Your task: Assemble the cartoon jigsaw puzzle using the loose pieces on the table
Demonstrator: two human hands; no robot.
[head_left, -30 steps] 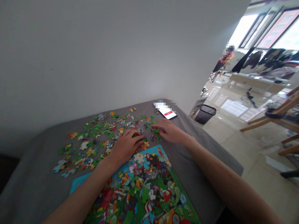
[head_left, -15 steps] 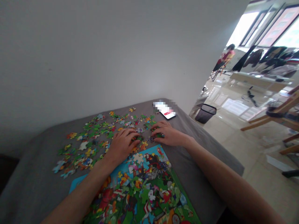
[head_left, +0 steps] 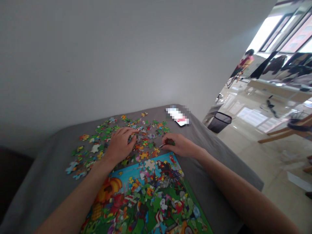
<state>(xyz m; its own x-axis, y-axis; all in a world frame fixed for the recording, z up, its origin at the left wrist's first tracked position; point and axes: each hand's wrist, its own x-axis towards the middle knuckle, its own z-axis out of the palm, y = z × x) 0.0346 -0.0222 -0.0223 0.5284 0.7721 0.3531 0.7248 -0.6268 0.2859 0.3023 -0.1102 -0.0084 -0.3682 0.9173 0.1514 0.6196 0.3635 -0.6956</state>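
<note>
Colourful jigsaw pieces (head_left: 143, 155) lie loose across the grey cloth. My left hand (head_left: 121, 145) rests low over the pile, its fingers curved and the thumb apart from them, with pieces under and beside it; nothing shows in its grasp. To the right, the thumb and fingers of my right hand (head_left: 180, 145) are closed on a small puzzle piece (head_left: 162, 146), partly hidden and seen nearly edge-on. Nearest me is a bright picture board (head_left: 126, 170) with a cartoon scene, and more loose pieces lie on top of it, among them a pale one (head_left: 150, 164).
A phone (head_left: 179, 117) with a lit screen lies at the table's back right, by the wall (head_left: 122, 58). Beyond the cloth's right edge a dark waste bin (head_left: 219, 123) stands on the shiny floor. Wooden furniture (head_left: 287, 128) and a seated person (head_left: 243, 65) are farther off.
My left hand has drawn left, away from the pieces in the middle. My right hand has closed on a piece and come slightly nearer me. The view has shifted a little left.
</note>
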